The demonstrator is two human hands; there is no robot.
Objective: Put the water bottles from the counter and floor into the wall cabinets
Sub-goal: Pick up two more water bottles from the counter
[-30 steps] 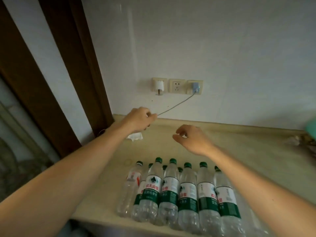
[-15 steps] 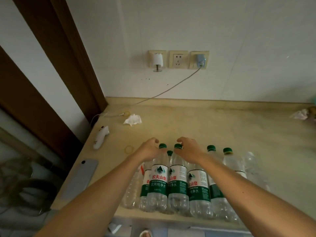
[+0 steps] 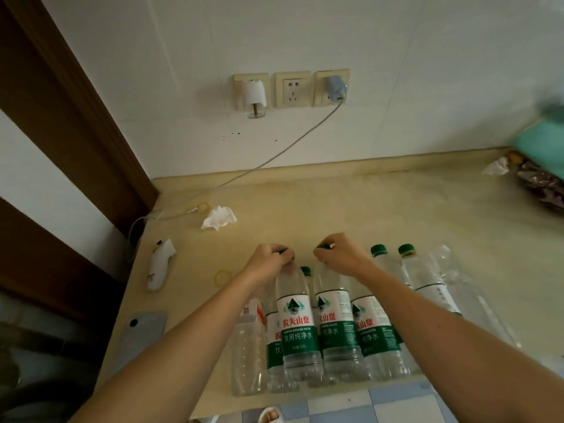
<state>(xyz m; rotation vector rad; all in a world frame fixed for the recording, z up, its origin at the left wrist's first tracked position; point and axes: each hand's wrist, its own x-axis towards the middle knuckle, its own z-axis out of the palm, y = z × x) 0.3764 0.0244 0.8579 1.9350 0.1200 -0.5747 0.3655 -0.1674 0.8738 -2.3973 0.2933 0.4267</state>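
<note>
Several clear water bottles with green caps and green-white labels stand in a cluster at the counter's (image 3: 366, 209) front edge. My left hand (image 3: 268, 261) grips the neck and cap of one front bottle (image 3: 294, 325). My right hand (image 3: 338, 254) grips the cap and neck of the bottle beside it (image 3: 334, 328). Further right stand two more capped bottles (image 3: 427, 279). An emptier bottle with a red-white label (image 3: 247, 352) sits at the cluster's left. The wall cabinets are out of view.
A crumpled tissue (image 3: 218, 218), a white handheld device (image 3: 160, 268), a rubber band (image 3: 223, 276) and a grey phone (image 3: 142, 332) lie on the counter's left. A charger cable (image 3: 274, 157) runs from the wall sockets. Dark packaging (image 3: 541, 187) sits far right. Blue-white floor tiles (image 3: 381, 404) show below.
Both hands came down from near the wall cable to the bottle tops and now grip two bottles by the caps. The camera tilted downward.
</note>
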